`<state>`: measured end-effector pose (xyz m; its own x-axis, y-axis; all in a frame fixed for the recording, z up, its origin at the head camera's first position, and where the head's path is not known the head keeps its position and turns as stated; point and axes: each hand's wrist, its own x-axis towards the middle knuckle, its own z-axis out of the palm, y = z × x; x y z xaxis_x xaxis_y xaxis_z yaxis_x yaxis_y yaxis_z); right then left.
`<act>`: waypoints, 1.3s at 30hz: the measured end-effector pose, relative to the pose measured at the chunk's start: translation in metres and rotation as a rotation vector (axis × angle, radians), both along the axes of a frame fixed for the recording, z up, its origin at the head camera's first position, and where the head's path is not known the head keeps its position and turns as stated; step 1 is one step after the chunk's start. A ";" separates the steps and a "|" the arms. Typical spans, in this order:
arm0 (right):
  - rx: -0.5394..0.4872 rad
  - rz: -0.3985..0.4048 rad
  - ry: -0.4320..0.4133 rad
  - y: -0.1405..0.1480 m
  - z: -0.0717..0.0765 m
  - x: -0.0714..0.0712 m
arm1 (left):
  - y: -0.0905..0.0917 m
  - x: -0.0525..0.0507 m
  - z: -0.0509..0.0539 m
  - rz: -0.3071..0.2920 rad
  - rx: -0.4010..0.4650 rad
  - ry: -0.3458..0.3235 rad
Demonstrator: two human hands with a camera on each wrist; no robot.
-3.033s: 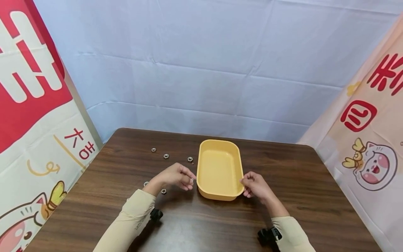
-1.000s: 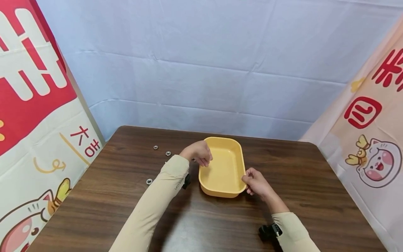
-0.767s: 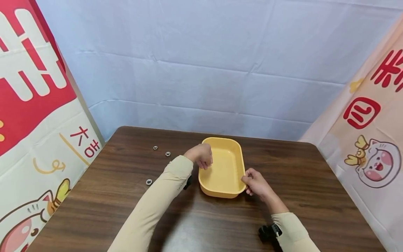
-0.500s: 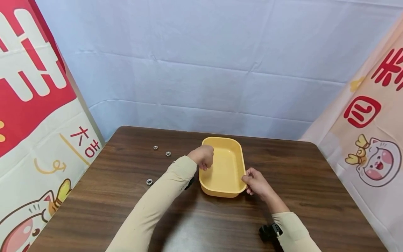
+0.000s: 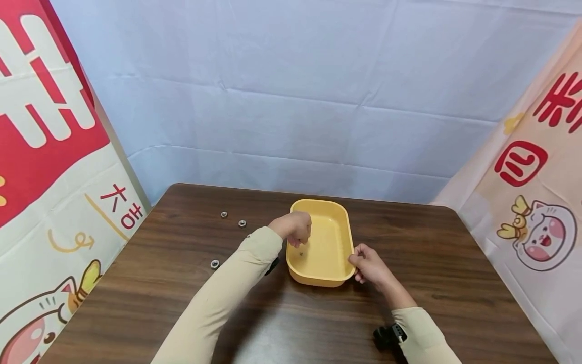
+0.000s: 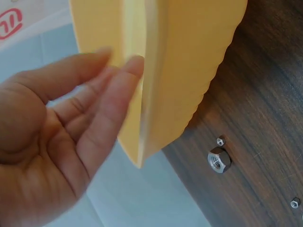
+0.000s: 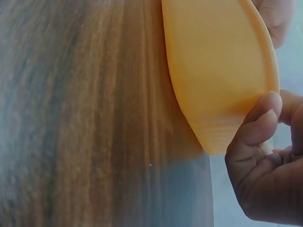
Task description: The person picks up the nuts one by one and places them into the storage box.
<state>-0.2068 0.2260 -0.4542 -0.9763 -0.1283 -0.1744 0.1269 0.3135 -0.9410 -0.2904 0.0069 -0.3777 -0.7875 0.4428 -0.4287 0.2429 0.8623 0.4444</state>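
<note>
A yellow rectangular plastic tray (image 5: 324, 247) stands on the table. My left hand (image 5: 294, 228) is over its left part; in the left wrist view the thumb and index finger are parted with nothing between them. A tiny nut (image 5: 301, 254) lies on the tray's floor below that hand. My right hand (image 5: 370, 265) pinches the tray's rim at the near right corner, thumb over the edge in the right wrist view. In the left wrist view a larger hex nut (image 6: 219, 160) and a small nut (image 6: 221, 140) lie beside the tray; my left arm hides them in the head view.
More metal nuts lie on the dark wooden table (image 5: 432, 253) left of the tray: two toward the back, one nut (image 5: 242, 223) among them, and a nearer nut (image 5: 214, 264) beside my left sleeve. A pale cloth (image 5: 318, 101) hangs behind the table.
My left hand has moved from the tray's left side to over its inside and let go of the tiny nut, which now shows on the tray floor. My right hand keeps its hold.
</note>
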 end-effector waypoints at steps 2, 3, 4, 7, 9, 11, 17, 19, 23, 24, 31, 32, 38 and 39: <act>-0.003 0.008 -0.002 0.000 0.000 0.001 | -0.005 0.003 0.001 -0.029 0.050 0.017; -0.004 0.007 -0.001 0.000 0.000 0.001 | -0.007 0.005 0.001 -0.043 0.077 0.027; -0.005 0.005 0.001 0.000 0.000 0.001 | -0.008 0.006 0.001 -0.061 0.095 0.044; -0.007 -0.008 -0.001 0.000 0.001 0.001 | -0.012 0.009 0.000 -0.141 0.103 0.121; -0.010 -0.015 -0.003 0.000 0.000 0.001 | -0.014 0.010 -0.001 -0.189 0.092 0.191; -0.011 -0.008 0.002 -0.001 0.000 0.001 | -0.017 0.010 -0.003 -0.222 0.068 0.252; -0.013 -0.009 0.003 -0.001 -0.002 0.001 | -0.023 0.014 -0.009 -0.275 0.062 0.341; -0.014 -0.014 0.000 0.000 -0.002 0.002 | -0.025 0.015 -0.010 -0.293 0.069 0.366; -0.015 -0.011 0.003 0.001 -0.002 0.001 | -0.031 0.019 -0.010 -0.300 0.058 0.418; -0.016 -0.009 0.003 0.002 -0.003 0.001 | -0.033 0.019 -0.010 -0.298 0.054 0.427; -0.016 -0.012 0.002 0.001 -0.004 0.000 | -0.049 0.024 -0.009 -0.257 0.049 0.458; -0.018 -0.015 0.000 0.001 -0.004 0.000 | -0.051 0.025 -0.009 -0.253 0.053 0.462; -0.005 -0.021 0.000 0.001 -0.003 0.001 | -0.062 0.029 -0.006 -0.265 0.086 0.482; -0.002 -0.019 0.000 0.001 -0.003 0.001 | -0.064 0.029 -0.006 -0.268 0.091 0.488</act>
<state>-0.2059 0.2272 -0.4569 -0.9785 -0.1098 -0.1746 0.1334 0.3087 -0.9418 -0.2610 -0.0570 -0.3841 -0.7396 0.6730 0.0062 0.6444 0.7055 0.2951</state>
